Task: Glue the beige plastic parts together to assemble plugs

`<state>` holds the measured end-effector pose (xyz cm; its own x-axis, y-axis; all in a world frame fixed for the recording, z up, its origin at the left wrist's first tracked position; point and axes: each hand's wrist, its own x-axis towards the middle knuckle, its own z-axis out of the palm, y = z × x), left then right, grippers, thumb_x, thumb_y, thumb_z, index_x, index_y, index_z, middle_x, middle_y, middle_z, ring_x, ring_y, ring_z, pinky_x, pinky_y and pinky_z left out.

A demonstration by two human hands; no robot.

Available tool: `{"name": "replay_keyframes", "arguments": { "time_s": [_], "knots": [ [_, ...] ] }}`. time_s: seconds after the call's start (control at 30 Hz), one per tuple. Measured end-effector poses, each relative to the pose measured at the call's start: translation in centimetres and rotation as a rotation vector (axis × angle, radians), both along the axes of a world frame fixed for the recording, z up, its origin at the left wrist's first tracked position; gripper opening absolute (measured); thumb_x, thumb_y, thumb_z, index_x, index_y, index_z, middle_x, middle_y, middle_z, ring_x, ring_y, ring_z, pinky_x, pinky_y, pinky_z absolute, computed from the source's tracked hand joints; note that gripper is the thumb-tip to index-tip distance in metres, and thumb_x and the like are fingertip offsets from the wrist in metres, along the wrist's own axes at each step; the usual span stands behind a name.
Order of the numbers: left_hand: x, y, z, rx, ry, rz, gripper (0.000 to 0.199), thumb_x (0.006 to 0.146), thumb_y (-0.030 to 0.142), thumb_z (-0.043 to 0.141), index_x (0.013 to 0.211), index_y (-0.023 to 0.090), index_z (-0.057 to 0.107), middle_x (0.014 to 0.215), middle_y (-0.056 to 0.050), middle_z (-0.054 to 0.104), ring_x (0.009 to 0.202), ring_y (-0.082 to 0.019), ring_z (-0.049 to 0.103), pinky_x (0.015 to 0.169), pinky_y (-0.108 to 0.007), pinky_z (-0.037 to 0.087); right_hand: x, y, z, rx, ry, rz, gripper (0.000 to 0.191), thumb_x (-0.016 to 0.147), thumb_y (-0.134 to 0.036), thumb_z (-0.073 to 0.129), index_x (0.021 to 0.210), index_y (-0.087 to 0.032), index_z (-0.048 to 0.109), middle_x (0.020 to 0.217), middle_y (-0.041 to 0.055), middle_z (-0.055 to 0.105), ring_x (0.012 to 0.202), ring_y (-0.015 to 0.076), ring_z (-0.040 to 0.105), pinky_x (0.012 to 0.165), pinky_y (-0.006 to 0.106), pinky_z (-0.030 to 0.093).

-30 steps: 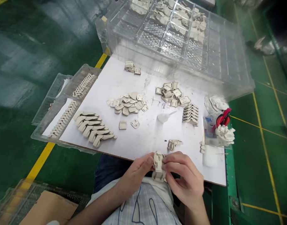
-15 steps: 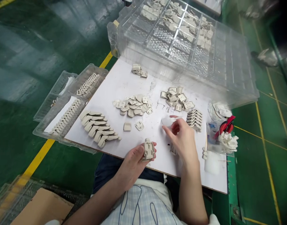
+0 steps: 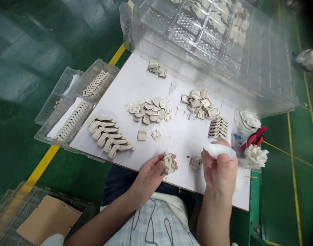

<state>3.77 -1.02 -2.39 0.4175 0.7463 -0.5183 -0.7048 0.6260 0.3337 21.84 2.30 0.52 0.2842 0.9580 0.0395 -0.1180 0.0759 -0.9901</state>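
My left hand is closed around a beige plastic part near the table's front edge. Slots and a raised rim show on its upturned face, and a rounded knob is at its top. To the right, my right hand grips a white squeeze bottle, which lies level with its thin tip pointing left and blurred. Beside that hand a small beige clip-like piece rests on the table. Two flat beige covers, one squarish and one rounded, lie beyond my left hand.
On the white tabletop are a pile of beige covers, a heap of blocky pieces and a row of curved parts. A clear compartment tray stands behind. Red-handled cutters sit at right, filled trays at left.
My right hand has turned and moved right, and the white bottle now lies across the top of its fingers. My left hand still holds the beige part. The camera view has shifted slightly.
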Motion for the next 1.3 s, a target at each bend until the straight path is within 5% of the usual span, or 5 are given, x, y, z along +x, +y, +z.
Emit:
{"name": "replay_keyframes", "arguments": {
  "time_s": [0.17,0.4,0.6,1.3],
  "knots": [
    [-0.1,-0.1,0.0,-0.004,0.002,0.016,0.048,0.069,0.052,0.09,0.1,0.016,0.082,0.086,-0.005,0.069,0.084,-0.016,0.059,0.097,-0.034,0.045,-1.6,1.0,0.3,-0.027,0.16,-0.141,0.049,0.077,-0.068,0.076,0.078,-0.02,0.063,0.063,-0.0061,0.047,0.044,0.0059,0.03,0.04,0.023,0.02],
    [0.1,-0.1,0.0,-0.021,-0.005,0.014,0.045,0.069,0.051,0.09,0.098,0.017,0.082,0.094,-0.006,0.072,0.088,-0.017,0.061,0.098,-0.033,0.044,-3.5,0.3,-0.4,0.124,-0.097,-0.161,0.051,0.088,-0.046,0.07,0.057,-0.021,0.038,0.06,-0.0065,0.029,0.053,0.0098,0.034,0.052,0.029,0.023],
    [0.1,-0.2,-0.3,0.053,-0.008,-0.01,0.046,0.076,0.055,0.085,0.101,0.017,0.081,0.085,-0.005,0.07,0.084,-0.017,0.06,0.094,-0.032,0.043,-3.4,-0.4,-0.7,0.138,-0.346,-0.156,0.054,0.094,-0.047,0.063,0.056,-0.022,0.035,0.057,-0.0049,0.032,0.054,0.0121,0.036,0.053,0.032,0.023],
    [0.1,-0.2,-0.4,0.049,0.015,-0.019,0.045,0.076,0.055,0.085,0.101,0.018,0.081,0.085,-0.004,0.071,0.086,-0.017,0.061,0.096,-0.032,0.043,-3.7,-0.4,-0.9,0.151,-0.376,-0.154,0.052,0.097,-0.045,0.06,0.056,-0.022,0.039,0.057,-0.0044,0.031,0.053,0.0121,0.033,0.052,0.032,0.023]
  ]
}}
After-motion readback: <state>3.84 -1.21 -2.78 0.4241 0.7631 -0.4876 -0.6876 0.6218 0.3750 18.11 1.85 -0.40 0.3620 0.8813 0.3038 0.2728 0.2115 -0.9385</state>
